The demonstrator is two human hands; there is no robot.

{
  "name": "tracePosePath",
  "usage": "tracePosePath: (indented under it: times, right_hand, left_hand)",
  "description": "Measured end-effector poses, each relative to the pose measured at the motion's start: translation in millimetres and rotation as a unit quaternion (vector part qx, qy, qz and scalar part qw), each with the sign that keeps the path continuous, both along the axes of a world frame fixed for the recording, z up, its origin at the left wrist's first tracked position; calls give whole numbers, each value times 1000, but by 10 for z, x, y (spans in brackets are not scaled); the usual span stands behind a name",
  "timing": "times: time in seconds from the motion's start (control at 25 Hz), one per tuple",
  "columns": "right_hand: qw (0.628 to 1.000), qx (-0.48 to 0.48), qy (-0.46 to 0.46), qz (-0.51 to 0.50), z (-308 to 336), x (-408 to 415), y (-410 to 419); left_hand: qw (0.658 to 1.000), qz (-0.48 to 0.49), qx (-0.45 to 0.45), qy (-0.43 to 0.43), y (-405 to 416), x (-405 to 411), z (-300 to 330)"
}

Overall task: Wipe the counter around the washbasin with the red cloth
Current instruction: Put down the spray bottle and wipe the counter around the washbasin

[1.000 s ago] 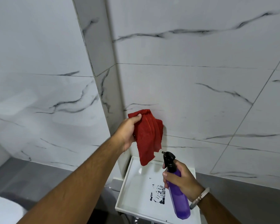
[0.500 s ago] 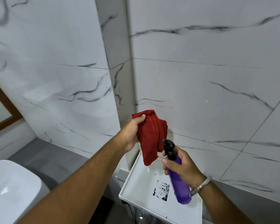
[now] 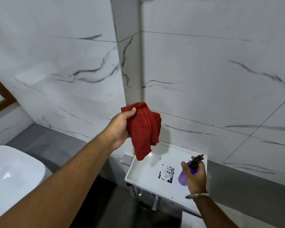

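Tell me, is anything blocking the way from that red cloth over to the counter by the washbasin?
Nothing visible does. The left hand holds the red cloth up in the air above the white tray. The grey counter beside the washbasin lies bare to the left. The right hand with the purple spray bottle is on the other side.

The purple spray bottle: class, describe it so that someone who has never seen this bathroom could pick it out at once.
Start at the marble-tiled wall corner and drop to the white tray fixed below it. At the tray's right end, the right hand grips the purple spray bottle. Its translucent purple body and black trigger top set it apart from the red cloth in the left hand.
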State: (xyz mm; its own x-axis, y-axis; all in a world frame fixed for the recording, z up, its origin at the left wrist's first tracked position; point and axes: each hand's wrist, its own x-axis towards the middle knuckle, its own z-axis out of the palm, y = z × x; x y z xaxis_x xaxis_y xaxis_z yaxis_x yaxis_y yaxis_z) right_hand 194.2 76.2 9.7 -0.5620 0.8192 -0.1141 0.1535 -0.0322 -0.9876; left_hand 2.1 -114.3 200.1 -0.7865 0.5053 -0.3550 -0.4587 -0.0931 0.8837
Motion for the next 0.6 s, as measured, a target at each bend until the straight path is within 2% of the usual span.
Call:
tracePosePath:
  times: [0.12,0.2,0.28,0.32,0.4,0.48,0.52,0.56,0.6]
  right_hand:
    - [993,31,-41,-105,-29,22,-163]
    - [980,11,-63,-189,-96,147,-411]
    - [979,22,-15,-204,-169,347,-723]
    - [984,-2,12,-177,-170,410,-943]
    - [982,-159,79,-68,-37,240,-1326]
    - [936,-321,60,132,116,-191,-1616]
    - [907,-354,31,227,223,-475,-1773]
    - [893,-363,24,266,360,-735,-1899]
    - [878,-352,57,318,573,-951,-2036]
  left_hand:
    - [1000,-15,-4,10,-263,-12,-24]
    - [1000,-21,2,10,-472,-31,-41]
    - [1000,-23,14,2,-687,-70,-69]
    - [999,-22,24,-7,-821,-108,-88]
    - [999,-19,38,-21,-1099,-211,-142]
    - [998,-11,55,-42,-1344,-305,-174]
    - [996,-3,73,-58,-1500,-365,-201]
    - [992,5,98,-75,-1636,-425,-229]
    - [987,12,128,-93,-1770,-478,-252]
